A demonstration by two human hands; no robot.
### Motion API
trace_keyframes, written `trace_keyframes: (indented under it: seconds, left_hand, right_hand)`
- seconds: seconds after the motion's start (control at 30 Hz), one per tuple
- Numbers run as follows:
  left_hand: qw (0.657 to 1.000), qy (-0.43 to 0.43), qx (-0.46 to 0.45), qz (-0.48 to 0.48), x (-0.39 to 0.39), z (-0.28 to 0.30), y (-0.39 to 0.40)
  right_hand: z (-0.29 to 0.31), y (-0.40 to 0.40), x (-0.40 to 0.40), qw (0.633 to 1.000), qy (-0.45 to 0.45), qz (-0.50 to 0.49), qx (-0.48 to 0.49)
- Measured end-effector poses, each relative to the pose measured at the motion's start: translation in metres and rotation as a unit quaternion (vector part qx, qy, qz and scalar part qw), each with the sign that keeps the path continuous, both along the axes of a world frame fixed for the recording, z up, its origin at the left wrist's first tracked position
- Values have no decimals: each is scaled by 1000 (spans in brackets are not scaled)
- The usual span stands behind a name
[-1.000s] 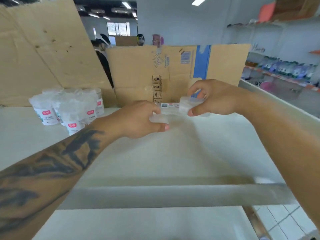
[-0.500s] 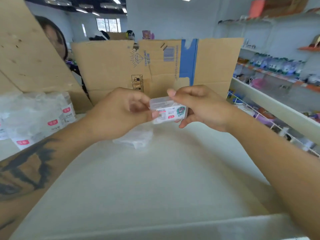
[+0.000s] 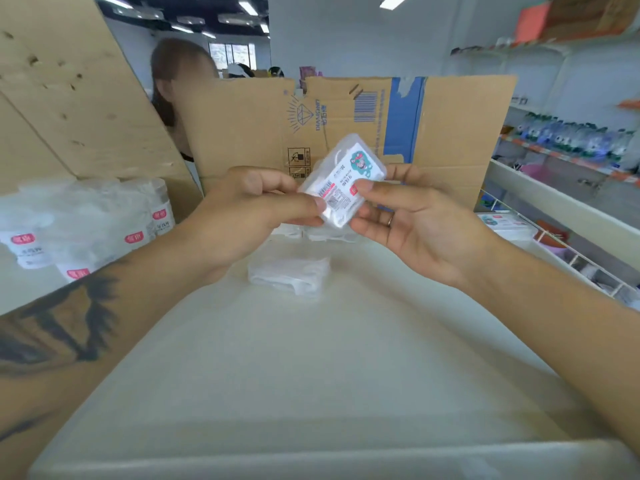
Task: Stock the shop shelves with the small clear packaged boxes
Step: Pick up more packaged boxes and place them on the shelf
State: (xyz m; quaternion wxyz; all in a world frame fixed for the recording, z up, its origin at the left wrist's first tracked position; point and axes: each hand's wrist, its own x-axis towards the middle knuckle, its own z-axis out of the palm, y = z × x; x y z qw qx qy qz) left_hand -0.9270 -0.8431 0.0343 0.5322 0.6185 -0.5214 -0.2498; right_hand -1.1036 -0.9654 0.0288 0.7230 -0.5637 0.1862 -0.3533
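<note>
While both hands meet above the white shelf top, they share one small clear box, held tilted in the air with its printed label facing up. The left hand pinches the box's near left corner between thumb and curled fingers; the tattooed forearm runs back to the lower left. The right hand lies palm up under the box's right side, its thumb pressed onto the label and its fingers cupped beneath, so it grips the box too. A ring shows on one finger of that hand.

Just below the hands, on the shelf top, sits a crumpled piece of clear plastic wrap, and a few more clear boxes lie behind it, partly hidden by the hands. To the left stands a cluster of wrapped white tubs with pink labels. A flattened cardboard carton stands upright behind the hands, another cardboard sheet leans at the left, and a person is partly visible between them. Stocked shelves run along the right.
</note>
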Motion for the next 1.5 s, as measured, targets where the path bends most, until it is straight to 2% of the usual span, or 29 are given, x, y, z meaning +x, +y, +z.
trace_keyframes:
  seconds: [0.13, 0.3, 0.43, 0.5, 0.6, 0.7, 0.83, 0.93, 1.0, 1.07, 1.13, 1.2, 1.37, 1.5]
  left_hand:
    - [999, -46, -4, 16, -7, -9, -2]
    - [978, -199, -8, 65, -16, -20, -5]
    - [970, -239, -9, 49, -12, -19, -2]
    - [959, -282, 39, 12, -7, -16, 5]
    - [923, -354, 147, -17, 5, -9, 23]
    - [891, -398, 214, -28, 25, -11, 40]
    - [903, -382, 196, -22, 41, -24, 59]
    - [917, -367, 156, -8, 46, -31, 66]
    - [926, -346, 150, 1, 45, -32, 66]
    - [937, -317, 148, 19, 39, -32, 64]
    - [933, -334, 132, 38, 30, -31, 59]
    - [914, -383, 120, 51, 18, -31, 56]
    - [854, -498, 117, 91, 4, -32, 50]
    - [850, -510, 122, 60, 5, -37, 50]
  right_hand:
    - [-3, 5, 4, 980, 89, -94, -154]
    - [-4, 17, 11, 972, 103, -103, -184]
    - [-5, 21, 12, 968, 121, -82, -205]
    - [-4, 23, 13, 953, 139, -89, -254]
    - [6, 20, 18, 919, 175, -136, -327]
    - [20, 12, 29, 902, 175, -129, -374]
    - [19, 3, 61, 828, 242, -96, -497]
    - [7, 0, 79, 766, 298, -76, -565]
    - [0, -3, 83, 738, 317, -67, -593]
    - [-6, -7, 85, 736, 315, -69, -596]
    - [-10, -8, 88, 744, 302, -70, -592]
    - [-15, -10, 90, 749, 294, -72, -589]
    - [-19, -11, 92, 736, 285, -82, -609]
    - [-17, -11, 93, 734, 287, -90, -609]
